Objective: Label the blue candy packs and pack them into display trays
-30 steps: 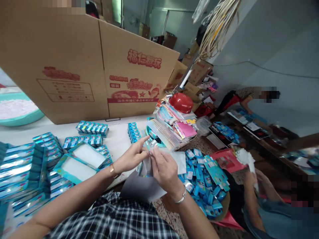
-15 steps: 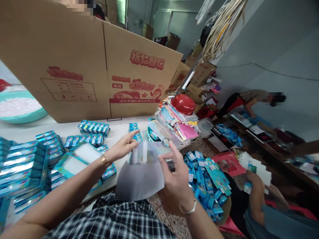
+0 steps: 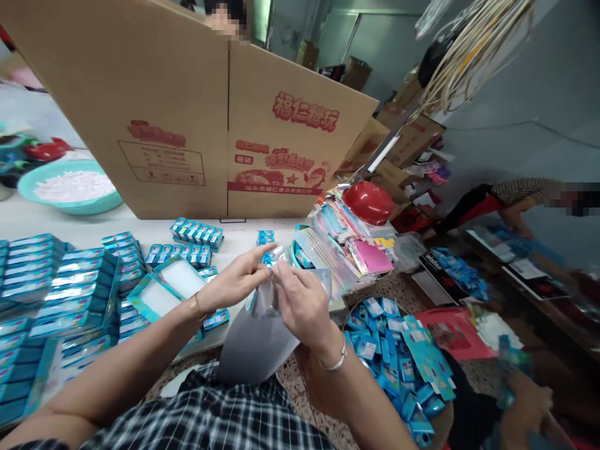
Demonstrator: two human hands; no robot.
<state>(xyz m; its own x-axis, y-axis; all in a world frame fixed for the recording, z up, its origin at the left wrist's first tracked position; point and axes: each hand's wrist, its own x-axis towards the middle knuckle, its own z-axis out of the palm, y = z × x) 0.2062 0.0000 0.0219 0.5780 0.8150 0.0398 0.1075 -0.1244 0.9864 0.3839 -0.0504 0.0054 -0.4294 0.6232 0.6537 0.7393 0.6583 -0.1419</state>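
Observation:
My left hand and my right hand meet above the table edge and pinch a small shiny clear-and-blue packet between their fingertips. A grey sheet hangs below the hands over my lap. Just left of the hands lie open blue tray boxes with white insides. Rows of small blue packs sit on the white table beyond my fingers.
A big brown carton stands across the back of the table. Stacks of blue boxes fill the left. A basket of blue packs sits at my right, beside another person's hand. A red bowl tops a pile of colourful sheets.
Half a second ago my hands were apart, stretching the packet open and flat; now they have come together again and pinch it folded. The camera has also swung to the left.

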